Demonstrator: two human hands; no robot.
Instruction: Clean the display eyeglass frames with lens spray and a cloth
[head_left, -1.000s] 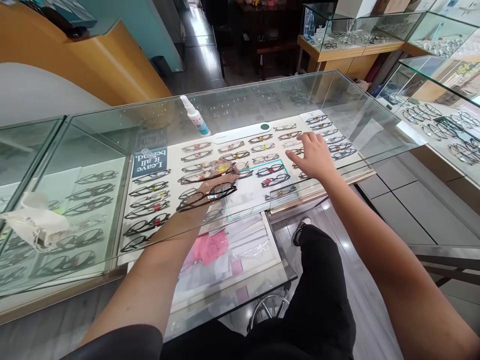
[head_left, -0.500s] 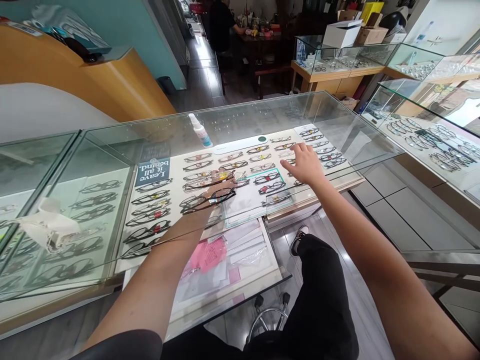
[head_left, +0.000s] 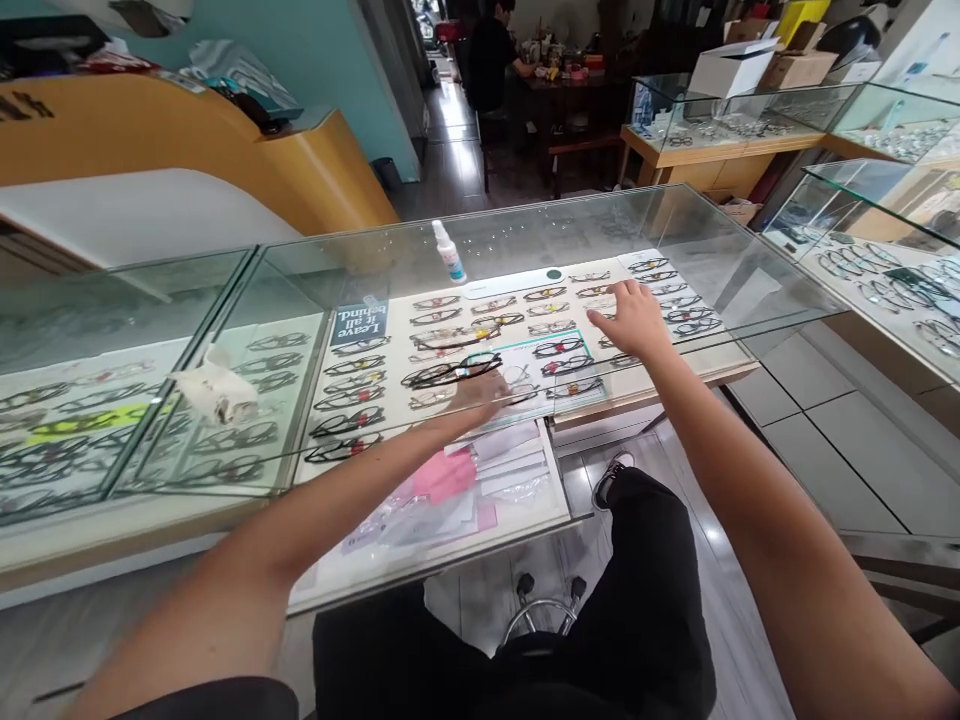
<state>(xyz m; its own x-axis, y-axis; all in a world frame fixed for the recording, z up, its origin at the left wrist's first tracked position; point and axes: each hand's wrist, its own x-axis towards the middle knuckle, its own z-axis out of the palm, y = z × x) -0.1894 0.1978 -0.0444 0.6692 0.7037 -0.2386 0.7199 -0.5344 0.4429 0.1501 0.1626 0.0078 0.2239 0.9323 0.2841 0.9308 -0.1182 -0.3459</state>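
My left hand (head_left: 481,392) is under the glass top of the display case, its fingers closed at a pair of eyeglasses (head_left: 520,394) above a teal-bordered white sheet (head_left: 517,352). Glass and reflections blur the grip. Black-framed eyeglasses (head_left: 448,371) with a small pale tag appear on the glass above that hand. My right hand (head_left: 636,316) is open, thumb apart from the fingers, over the right part of the case; whether it touches the glass is unclear. Rows of eyeglasses (head_left: 358,397) lie around both hands, some with red or yellow tags.
A white spray bottle (head_left: 450,252) stands on the glass top, with a crumpled whitish cloth (head_left: 217,385) to the left. Below, an open drawer (head_left: 517,490) holds papers and a pink sheet. A person (head_left: 491,60) sits at a table behind. More glass cases (head_left: 720,115) stand right.
My left hand has moved toward me and right relative to the case, taking eyeglasses over the teal-bordered sheet. My right hand stays nearly in place. The view has turned left.
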